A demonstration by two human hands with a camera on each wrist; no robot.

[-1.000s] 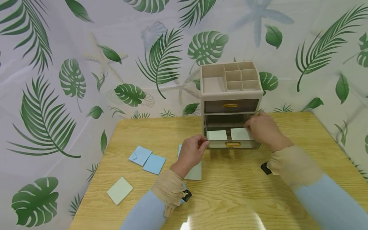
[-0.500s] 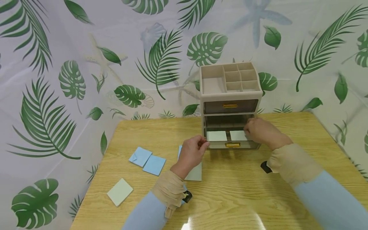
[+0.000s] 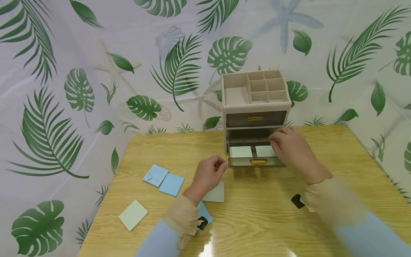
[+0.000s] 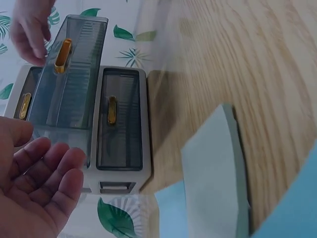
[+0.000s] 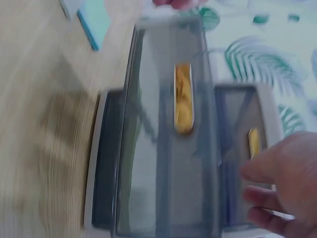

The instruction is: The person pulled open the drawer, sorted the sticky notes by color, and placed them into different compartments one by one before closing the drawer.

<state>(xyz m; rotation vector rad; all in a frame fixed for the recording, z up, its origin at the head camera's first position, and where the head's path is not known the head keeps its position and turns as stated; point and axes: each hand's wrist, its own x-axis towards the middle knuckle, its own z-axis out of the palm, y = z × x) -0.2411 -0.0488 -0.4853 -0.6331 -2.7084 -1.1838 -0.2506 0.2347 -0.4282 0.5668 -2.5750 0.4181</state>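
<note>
A small cream desktop cabinet [image 3: 257, 106] stands at the back of the table, its middle drawer [image 3: 273, 162] pulled out. In that see-through drawer, two pale green note pads [image 3: 240, 152] lie side by side; the right pad [image 3: 264, 151] is partly hidden by my right hand [image 3: 293, 153]. That hand hovers over the drawer's right side, fingers loosely bent and holding nothing. My left hand [image 3: 208, 175] is just off the drawer's front left corner. In the left wrist view its relaxed fingers [image 4: 59, 173] are empty, beside the drawer with its gold handle [image 4: 63, 55].
On the table's left lie two blue note pads [image 3: 156, 175] edge to edge and a pale green pad [image 3: 133, 215]. Another green pad [image 3: 216, 192] lies by my left hand, with a blue pad [image 3: 204, 213] partly under the wrist. A leaf-patterned cloth [image 3: 179, 71] hangs behind.
My right hand has come away from the right pad in the drawer, rising slightly and shifting left. My left hand has drawn back from the drawer's corner, leftward.
</note>
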